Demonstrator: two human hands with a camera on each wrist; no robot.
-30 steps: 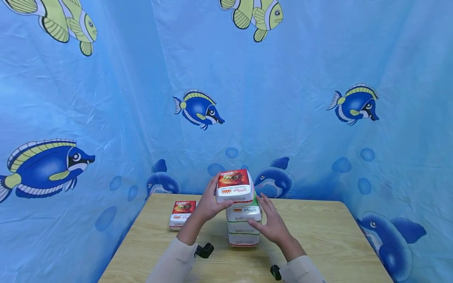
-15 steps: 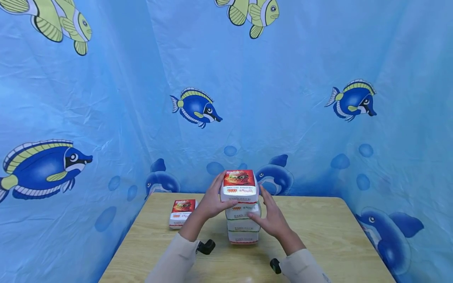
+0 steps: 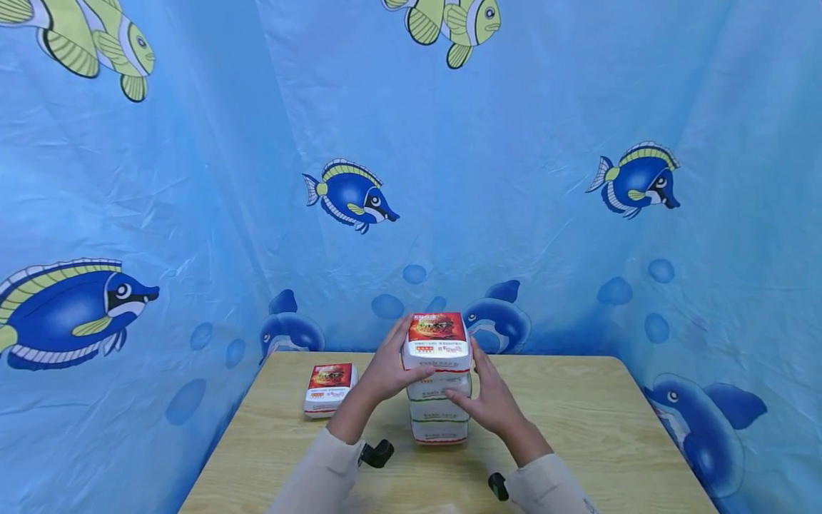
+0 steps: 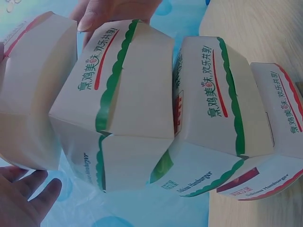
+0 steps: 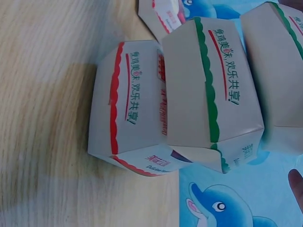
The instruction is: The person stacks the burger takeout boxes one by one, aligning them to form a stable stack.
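Note:
A white burger box with a red burger picture on its lid (image 3: 437,343) tops a stack of similar boxes. My left hand (image 3: 385,364) grips it from the left, thumb along the front. In the left wrist view this top box (image 4: 33,90) sits close over a green-trimmed box (image 4: 113,90). Under that come another green-trimmed box (image 4: 213,94) and a red-trimmed one (image 4: 279,113) on the table. My right hand (image 3: 491,400) stands at the stack's right side, fingers extended by the top box, thumb over the front of the box below.
Left of the stack, another red-topped burger box (image 3: 330,389) lies alone on the wooden table (image 3: 578,428). A blue curtain with printed fish and dolphins (image 3: 488,178) hangs behind and at both sides. Small black devices (image 3: 377,454) sit at both wrists.
My left hand has brought the top box rightward and down onto the stack, squaring it above the others. My right hand has come close against its right side.

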